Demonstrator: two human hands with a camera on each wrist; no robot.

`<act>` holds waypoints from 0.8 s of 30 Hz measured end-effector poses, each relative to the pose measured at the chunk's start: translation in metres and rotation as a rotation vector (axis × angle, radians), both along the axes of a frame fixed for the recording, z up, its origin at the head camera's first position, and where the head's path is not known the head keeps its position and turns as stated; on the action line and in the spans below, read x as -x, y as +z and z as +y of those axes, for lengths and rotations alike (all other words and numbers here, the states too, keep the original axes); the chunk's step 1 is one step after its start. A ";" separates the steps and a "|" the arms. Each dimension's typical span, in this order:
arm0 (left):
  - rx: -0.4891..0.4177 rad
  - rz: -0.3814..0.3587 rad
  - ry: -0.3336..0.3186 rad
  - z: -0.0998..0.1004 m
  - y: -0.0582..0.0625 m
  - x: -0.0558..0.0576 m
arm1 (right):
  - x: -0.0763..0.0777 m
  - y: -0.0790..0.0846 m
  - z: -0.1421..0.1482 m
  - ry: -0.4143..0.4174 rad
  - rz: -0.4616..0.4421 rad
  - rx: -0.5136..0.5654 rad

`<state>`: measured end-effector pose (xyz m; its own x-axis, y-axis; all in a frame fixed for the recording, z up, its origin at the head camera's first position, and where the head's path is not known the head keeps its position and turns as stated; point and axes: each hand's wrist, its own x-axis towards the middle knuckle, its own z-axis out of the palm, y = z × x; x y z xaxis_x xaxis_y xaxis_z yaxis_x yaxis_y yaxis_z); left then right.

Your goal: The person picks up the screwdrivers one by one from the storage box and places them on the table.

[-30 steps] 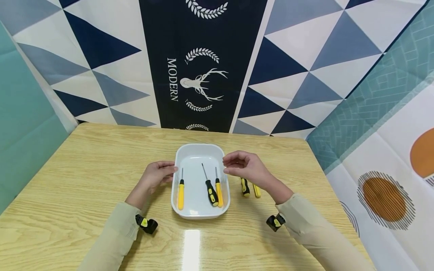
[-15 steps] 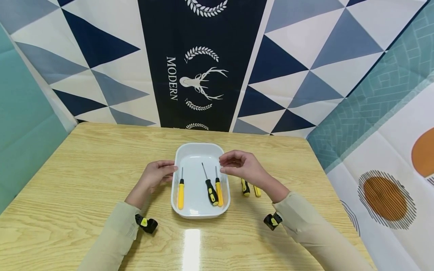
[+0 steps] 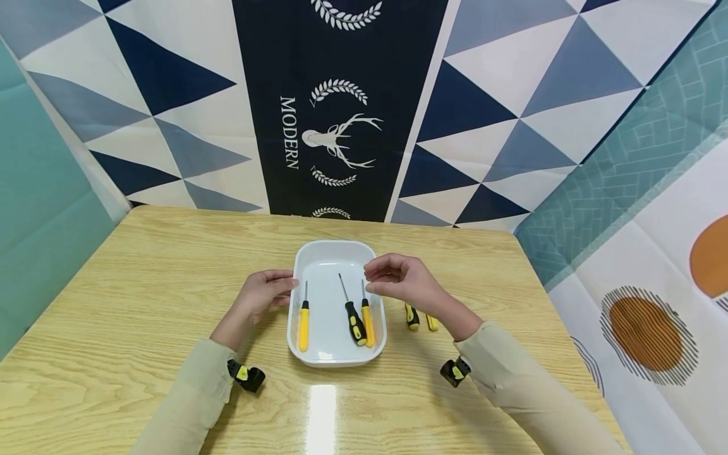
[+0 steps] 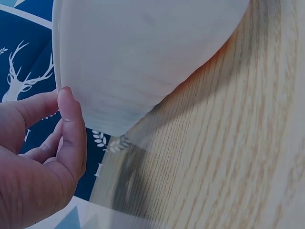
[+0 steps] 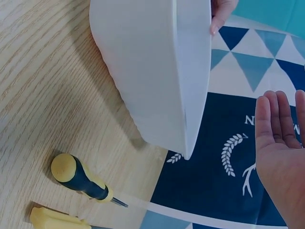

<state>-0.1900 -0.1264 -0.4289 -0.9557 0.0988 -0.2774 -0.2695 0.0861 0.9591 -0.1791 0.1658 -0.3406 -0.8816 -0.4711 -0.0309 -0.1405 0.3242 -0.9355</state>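
So that's one rounded white tray (image 3: 327,316), three yellow-handled screwdrivers (image 3: 304,330), two chunky black-and-yellow screwdrivers (image 3: 355,323), two bare hands (image 3: 258,295), two black wrist cams (image 3: 249,378), one wood-grain table (image 3: 170,284).

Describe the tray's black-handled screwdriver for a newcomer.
On the wooden table sits a white tray. Inside, right of centre, lies a screwdriver. Its handle is mostly black with yellow patches; the other two screwdrivers inside have mostly yellow handles.

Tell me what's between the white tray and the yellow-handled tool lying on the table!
A black-and-yellow screwdriver lies between the white tray and the yellow-handled tool, as the right wrist view shows.
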 end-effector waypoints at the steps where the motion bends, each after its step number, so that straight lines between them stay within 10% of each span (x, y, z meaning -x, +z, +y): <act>1: 0.000 -0.001 0.000 0.000 0.000 0.000 | 0.000 0.000 -0.001 0.001 -0.001 0.002; 24: -0.004 0.004 0.002 0.000 -0.001 0.000 | 0.000 -0.013 -0.020 0.011 -0.047 0.000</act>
<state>-0.1900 -0.1266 -0.4298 -0.9571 0.0978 -0.2728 -0.2655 0.0812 0.9607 -0.1790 0.1461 -0.3539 -0.8740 -0.4806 -0.0718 -0.1004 0.3232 -0.9410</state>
